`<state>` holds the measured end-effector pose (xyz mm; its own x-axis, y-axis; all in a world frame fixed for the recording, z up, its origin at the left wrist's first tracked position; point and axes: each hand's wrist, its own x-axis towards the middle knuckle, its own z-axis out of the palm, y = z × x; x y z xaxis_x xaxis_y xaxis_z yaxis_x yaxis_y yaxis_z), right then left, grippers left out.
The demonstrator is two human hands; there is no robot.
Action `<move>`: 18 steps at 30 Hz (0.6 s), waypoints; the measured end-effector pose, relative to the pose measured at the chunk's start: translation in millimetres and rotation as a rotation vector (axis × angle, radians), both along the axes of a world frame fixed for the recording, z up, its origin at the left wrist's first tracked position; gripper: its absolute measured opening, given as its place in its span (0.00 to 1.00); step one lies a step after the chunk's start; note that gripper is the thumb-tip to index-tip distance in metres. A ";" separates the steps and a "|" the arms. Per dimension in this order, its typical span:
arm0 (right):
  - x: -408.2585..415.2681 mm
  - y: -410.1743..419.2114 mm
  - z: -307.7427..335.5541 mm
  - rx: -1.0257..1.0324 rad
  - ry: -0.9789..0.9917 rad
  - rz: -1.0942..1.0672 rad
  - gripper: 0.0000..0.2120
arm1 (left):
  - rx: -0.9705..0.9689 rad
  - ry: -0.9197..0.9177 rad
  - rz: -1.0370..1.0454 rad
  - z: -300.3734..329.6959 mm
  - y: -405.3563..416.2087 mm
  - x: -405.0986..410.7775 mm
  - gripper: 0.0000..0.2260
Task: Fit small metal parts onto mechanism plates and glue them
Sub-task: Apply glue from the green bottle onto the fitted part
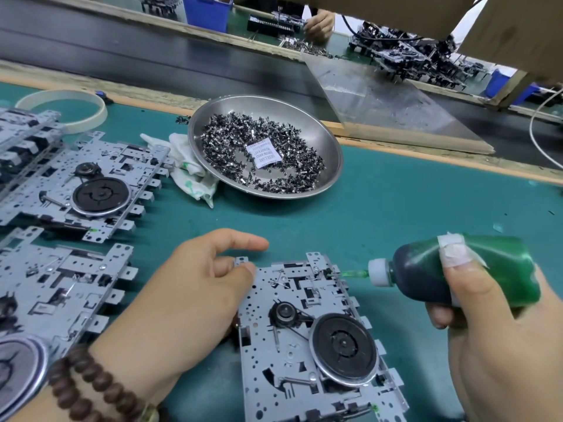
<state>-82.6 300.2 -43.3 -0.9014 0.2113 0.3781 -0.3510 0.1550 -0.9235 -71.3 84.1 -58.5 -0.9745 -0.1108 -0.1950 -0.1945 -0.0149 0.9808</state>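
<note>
A grey mechanism plate (307, 339) with a black flywheel lies on the green mat in front of me. My left hand (195, 287) holds its upper left corner between thumb and fingers, index finger stretched out above the plate. My right hand (487, 324) grips a green glue bottle (463, 269) lying sideways. Its green nozzle tip (350, 273) touches the plate's upper right edge, beside a small fitted metal part (329, 272). A steel bowl (329, 147) at the back holds several small dark metal parts (231, 141) and a white desiccant packet.
Two more mechanism plates (91, 184) (67, 287) lie at left, with a stack behind them. A white rag (189, 169) sits beside the bowl, and a tape ring (67, 108) lies at the back left. A conveyor belt (152, 56) runs behind the bench; another person's hand (320, 24) works beyond it.
</note>
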 end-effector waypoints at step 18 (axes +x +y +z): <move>0.1 0.1 -0.5 -0.008 0.013 -0.013 0.27 | -0.025 0.014 0.002 -0.9 -0.7 0.2 0.13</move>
